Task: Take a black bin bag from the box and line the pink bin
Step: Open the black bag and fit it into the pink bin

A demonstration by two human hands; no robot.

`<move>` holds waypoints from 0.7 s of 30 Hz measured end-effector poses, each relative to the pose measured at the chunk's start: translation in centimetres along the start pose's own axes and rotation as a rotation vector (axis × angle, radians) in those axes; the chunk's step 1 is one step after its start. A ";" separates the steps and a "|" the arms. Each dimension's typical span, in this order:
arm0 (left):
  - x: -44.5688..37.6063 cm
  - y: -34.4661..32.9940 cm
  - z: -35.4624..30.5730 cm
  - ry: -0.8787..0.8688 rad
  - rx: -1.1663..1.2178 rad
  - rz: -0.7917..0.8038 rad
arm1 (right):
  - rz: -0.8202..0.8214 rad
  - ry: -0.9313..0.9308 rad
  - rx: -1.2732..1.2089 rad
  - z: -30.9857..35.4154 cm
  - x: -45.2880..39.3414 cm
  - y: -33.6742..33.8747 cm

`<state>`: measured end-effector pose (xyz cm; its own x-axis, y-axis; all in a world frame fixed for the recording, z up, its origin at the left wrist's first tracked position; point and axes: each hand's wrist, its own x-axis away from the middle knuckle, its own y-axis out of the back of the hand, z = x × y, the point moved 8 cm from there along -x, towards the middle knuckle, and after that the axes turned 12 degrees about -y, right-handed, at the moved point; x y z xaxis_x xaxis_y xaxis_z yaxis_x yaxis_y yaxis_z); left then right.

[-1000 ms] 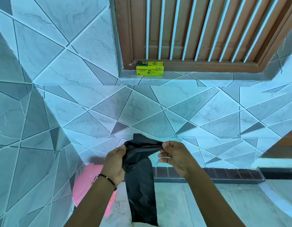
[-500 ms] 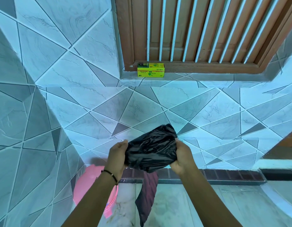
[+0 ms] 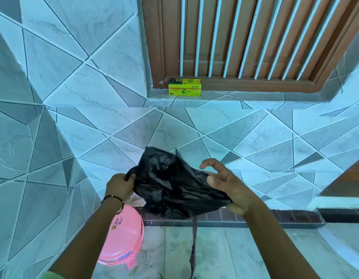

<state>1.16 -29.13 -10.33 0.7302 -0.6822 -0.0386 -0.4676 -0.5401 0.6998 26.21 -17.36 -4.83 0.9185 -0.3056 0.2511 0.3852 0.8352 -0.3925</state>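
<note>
- One view only, from a camera worn on the person's head, so no second view shares the scene.
- It faces forward and down toward a tiled wall [image 3: 194, 127] and the window sill [image 3: 255, 97] above it.
- Both forearms rise from the lower edge, close to the lens.
- The floor [image 3: 235, 248] fills the bottom; the wide angle bends the tile lines near the edges.

Home interior, pale geometric wall tiles [image 3: 118, 77], barred wooden window [image 3: 245, 37], tiled sill [image 3: 255, 98], marbled floor [image 3: 225, 248]
</note>
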 end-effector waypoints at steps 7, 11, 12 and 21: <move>-0.2 1.2 5.2 0.435 0.753 -0.204 | -0.471 -0.276 1.204 -0.5 0.0 5.6; 0.1 1.7 5.9 0.434 0.676 -0.119 | -0.706 -0.330 1.332 0.4 0.6 8.3; -0.2 1.9 6.0 0.362 0.543 -0.081 | -0.768 -0.313 1.364 0.9 0.8 8.4; 0.8 -2.2 4.4 -0.009 -0.540 0.475 | -0.860 -0.275 1.457 2.3 0.6 9.0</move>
<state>0.59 -30.67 -15.02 0.5042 -0.7880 0.3533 -0.4202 0.1336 0.8976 29.98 -9.02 -6.18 0.4058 -0.9037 0.1367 0.1853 0.2278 0.9559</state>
